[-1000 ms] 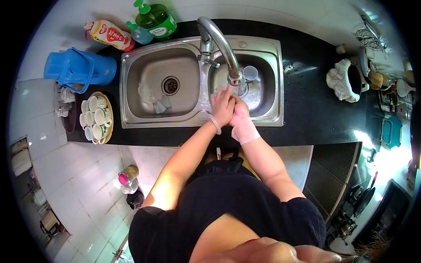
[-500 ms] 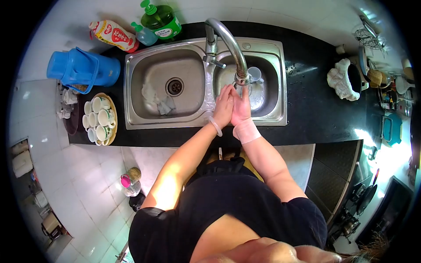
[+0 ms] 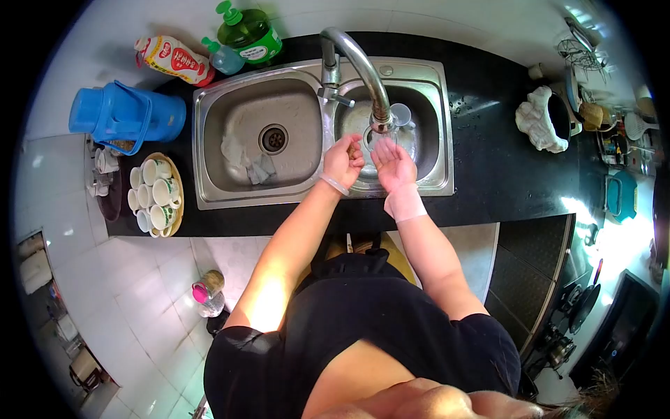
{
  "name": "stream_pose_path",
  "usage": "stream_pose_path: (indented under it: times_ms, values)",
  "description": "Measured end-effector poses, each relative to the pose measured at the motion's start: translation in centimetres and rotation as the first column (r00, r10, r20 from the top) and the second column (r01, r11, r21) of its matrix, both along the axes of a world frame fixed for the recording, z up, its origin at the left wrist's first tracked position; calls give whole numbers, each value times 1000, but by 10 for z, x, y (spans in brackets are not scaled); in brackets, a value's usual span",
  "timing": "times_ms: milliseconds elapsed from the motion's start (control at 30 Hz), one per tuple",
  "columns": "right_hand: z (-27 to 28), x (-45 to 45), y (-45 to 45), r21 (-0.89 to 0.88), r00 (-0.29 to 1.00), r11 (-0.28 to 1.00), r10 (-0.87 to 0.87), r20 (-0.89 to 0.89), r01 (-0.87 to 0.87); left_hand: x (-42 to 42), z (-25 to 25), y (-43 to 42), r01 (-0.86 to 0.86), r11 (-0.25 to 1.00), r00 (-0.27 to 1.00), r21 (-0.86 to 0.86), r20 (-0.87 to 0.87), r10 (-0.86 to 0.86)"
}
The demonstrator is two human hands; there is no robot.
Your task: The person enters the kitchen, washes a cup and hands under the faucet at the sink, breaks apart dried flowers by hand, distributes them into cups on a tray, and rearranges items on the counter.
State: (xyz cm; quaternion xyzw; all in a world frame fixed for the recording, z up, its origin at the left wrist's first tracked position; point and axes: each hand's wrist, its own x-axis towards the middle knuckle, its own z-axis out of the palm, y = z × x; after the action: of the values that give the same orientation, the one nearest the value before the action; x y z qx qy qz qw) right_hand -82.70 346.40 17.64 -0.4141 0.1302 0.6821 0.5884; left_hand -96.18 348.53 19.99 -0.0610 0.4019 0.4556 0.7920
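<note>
The black bench (image 3: 499, 167) spans 9 to 3 o'clock about the sink's middle, 12 being the far side; its near edge passes at 6. Set into it, the double sink (image 3: 328, 126) has a raised steel rim, its left basin (image 3: 269, 105) at 9 wider than its right basin (image 3: 427, 159) at 3. Past the rim towards 3, a broad stretch of bench gives room; towards 9 it is tighter, with a blue flask (image 3: 164, 115) near the rim and, at 8, a tray (image 3: 181, 195) of mugs (image 3: 164, 190) by the near edge. The faucet (image 3: 377, 91) arches over the right basin. Below its spout the two hands are apart, a narrow gap between: the right hand (image 3: 396, 166), at 5 from the spout, lies open, palm up; the left hand (image 3: 342, 162), at 7, has curled fingers, and whether they enclose anything cannot be told. A white cup (image 3: 400, 113) sits in the right basin, at 2 from the spout.
</note>
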Motion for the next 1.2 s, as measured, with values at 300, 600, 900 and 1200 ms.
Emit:
stream_pose_path:
  times_ms: [300,600,900,1200]
  values:
    - [-11,31,-7,-102,999,994,42,-18,-44,45,13,14,52,994,972,-97,-224,-72]
    - [-50,57,17,-242,995,967,91,43,-78,26,-2,-2,23,991,968,-132,-246,-56]
    - [-109,111,106,-657,-270,603,609,746,-454,12,-5,-6,143,977,985,-160,-68,-156]
    - [-66,92,31,-459,-169,455,544,822,-763,-15,-14,-20,-27,976,984,-214,-179,-12]
